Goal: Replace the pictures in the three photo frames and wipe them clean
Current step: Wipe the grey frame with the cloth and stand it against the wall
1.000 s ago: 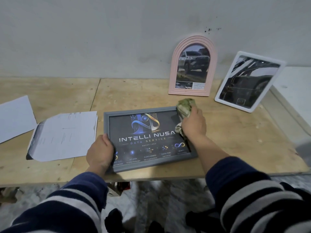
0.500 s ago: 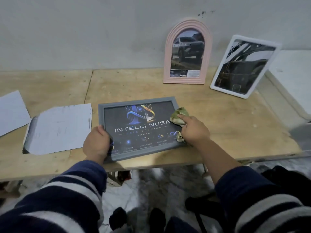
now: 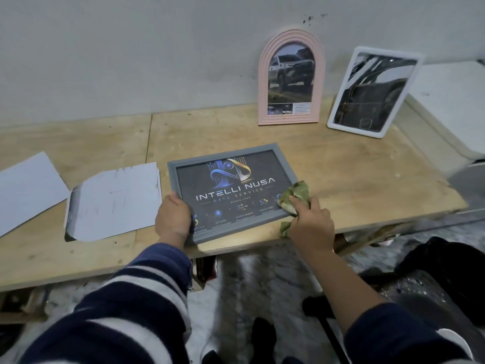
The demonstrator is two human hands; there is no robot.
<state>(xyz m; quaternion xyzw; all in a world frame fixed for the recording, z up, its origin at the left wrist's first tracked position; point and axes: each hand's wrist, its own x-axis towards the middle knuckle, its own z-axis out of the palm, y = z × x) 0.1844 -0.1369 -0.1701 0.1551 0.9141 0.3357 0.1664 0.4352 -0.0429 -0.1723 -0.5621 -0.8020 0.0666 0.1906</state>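
A grey photo frame [image 3: 225, 153] with a dark "Intelli Nusa" picture lies flat near the front edge of the wooden table [image 3: 367, 174]. My left hand [image 3: 173, 219] grips its front left corner. My right hand [image 3: 311, 222] holds a green cloth [image 3: 294, 194] pressed on the frame's front right corner. A pink arched frame [image 3: 263, 82] with a car picture stands against the wall. To its right a white frame [image 3: 383, 131] with a dark picture leans back.
Two white sheets lie on the left of the table: one sheet [image 3: 115, 200] beside the grey frame, another sheet [image 3: 26, 187] at the far left. A white appliance [image 3: 456, 101] stands at the right end. Dark objects sit on the floor below.
My right hand has dragged the cloth from the frame's back right area down to its front right corner. The left hand stays on the front left corner.
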